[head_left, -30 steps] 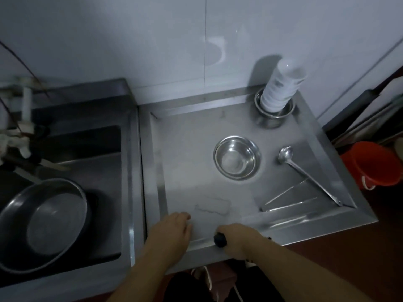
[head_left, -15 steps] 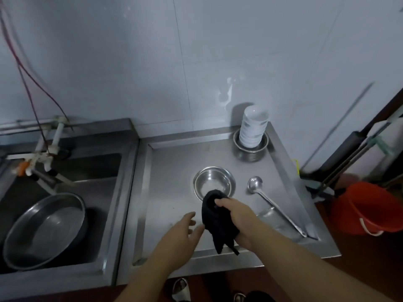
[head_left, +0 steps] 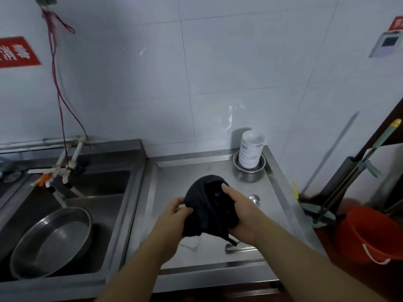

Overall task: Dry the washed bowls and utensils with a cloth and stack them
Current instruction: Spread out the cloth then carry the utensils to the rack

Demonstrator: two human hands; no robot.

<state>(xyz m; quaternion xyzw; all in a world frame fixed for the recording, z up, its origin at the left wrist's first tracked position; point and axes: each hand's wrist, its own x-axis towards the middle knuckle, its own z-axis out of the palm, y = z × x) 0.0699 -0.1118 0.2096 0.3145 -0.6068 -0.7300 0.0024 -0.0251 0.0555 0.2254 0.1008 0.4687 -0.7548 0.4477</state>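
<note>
Since the earlier frame, the crumpled black cloth [head_left: 209, 205] is raised and gripped by the left hand [head_left: 174, 216] and right hand [head_left: 242, 216]. Bare room is left along the left edge of the stainless steel draining board [head_left: 165, 184].

Left hand [head_left: 174, 216], right hand [head_left: 242, 214] grip black cloth [head_left: 207, 205].

Both hands together on the black cloth [head_left: 209, 205], above the middle of the steel counter [head_left: 165, 192]. Left of the grip: bare counter up to the raised edge, then the sink [head_left: 104, 192] with a big steel basin [head_left: 52, 243] inside. Behind and right of the grip: a stack of white bowls [head_left: 250, 152] in a steel bowl [head_left: 249, 168] at the corner, tall, near the wall. Just right of the grip: a ladle [head_left: 254, 198], partly hidden. Under the grip, near the front edge: a metal utensil [head_left: 235, 249], kind not clear.
</note>
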